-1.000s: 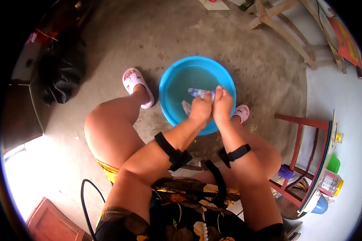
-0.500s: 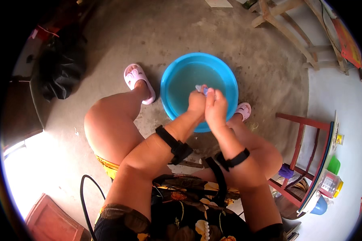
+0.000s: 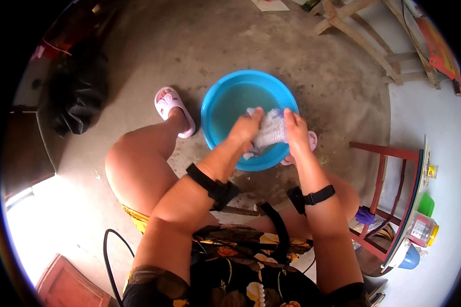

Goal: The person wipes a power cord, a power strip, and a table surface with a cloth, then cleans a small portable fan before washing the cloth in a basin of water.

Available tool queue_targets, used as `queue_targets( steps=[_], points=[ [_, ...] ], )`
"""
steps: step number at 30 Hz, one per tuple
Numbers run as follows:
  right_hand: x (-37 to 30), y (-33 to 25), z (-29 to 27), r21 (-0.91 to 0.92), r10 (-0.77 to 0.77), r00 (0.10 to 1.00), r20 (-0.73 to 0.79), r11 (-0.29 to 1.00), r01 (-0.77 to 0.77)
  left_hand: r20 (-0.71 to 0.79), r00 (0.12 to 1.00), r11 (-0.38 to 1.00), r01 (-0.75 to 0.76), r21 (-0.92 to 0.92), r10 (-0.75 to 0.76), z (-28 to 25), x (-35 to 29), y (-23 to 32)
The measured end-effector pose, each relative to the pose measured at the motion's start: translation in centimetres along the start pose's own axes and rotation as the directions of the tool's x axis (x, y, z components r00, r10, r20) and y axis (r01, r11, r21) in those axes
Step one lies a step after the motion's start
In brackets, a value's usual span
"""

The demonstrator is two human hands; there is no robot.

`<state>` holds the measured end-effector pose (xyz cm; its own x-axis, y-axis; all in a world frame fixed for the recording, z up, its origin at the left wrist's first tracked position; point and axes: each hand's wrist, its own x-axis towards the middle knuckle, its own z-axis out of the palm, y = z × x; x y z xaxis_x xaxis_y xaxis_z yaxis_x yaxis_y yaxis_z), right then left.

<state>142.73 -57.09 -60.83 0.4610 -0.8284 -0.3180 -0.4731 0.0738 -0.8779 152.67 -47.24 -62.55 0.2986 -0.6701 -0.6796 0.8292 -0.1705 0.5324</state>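
Note:
A pale greyish cloth (image 3: 271, 130) is stretched between my two hands, over the right side of a round blue basin (image 3: 208, 102). My left hand (image 3: 247, 126) grips its left edge, thumb on top. At its right edge my right hand (image 3: 296, 129) holds on, thumb up and fingers curled beneath. A patch of bluish purple shows near the cloth's upper right corner. Cloudy water (image 3: 235, 100) fills the lower part of the basin. The fingers under the cloth are mostly hidden.
The basin stands on a concrete floor between my feet, in pink slippers (image 3: 166, 102). A black plastic bag (image 3: 82, 94) lies at far left. To the right is a red-framed table (image 3: 379, 199) with a plastic jar (image 3: 421, 231). Wooden trestle legs (image 3: 363, 30) stand at upper right.
My hands were close together, wringing a small bunched cloth. They have moved apart, the right one to the right, and the cloth is now spread between them.

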Motion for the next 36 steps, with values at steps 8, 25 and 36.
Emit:
queue_targets(
  steps=[8, 25, 36],
  points=[
    [-0.7, -3.5, -2.4, 0.444, 0.103, 0.973, 0.207, 0.876, -0.187, 0.478, 0.859, 0.980, 0.198, 0.020, -0.183, -2.1, -0.8, 1.1],
    [-2.9, -3.0, -0.7, -0.153, -0.396, 0.914, 0.086, 0.902, 0.405, 0.362, 0.922, 0.942, -0.011, -0.335, 0.139, -0.5, -1.1, 1.9],
    [-3.3, -0.3, 4.0, -0.240, -0.300, 0.946, -0.125, 0.934, 0.265, -0.185, 0.978, 0.985, -0.067, 0.157, 0.096, 1.9, -2.5, -0.8]
  ],
)
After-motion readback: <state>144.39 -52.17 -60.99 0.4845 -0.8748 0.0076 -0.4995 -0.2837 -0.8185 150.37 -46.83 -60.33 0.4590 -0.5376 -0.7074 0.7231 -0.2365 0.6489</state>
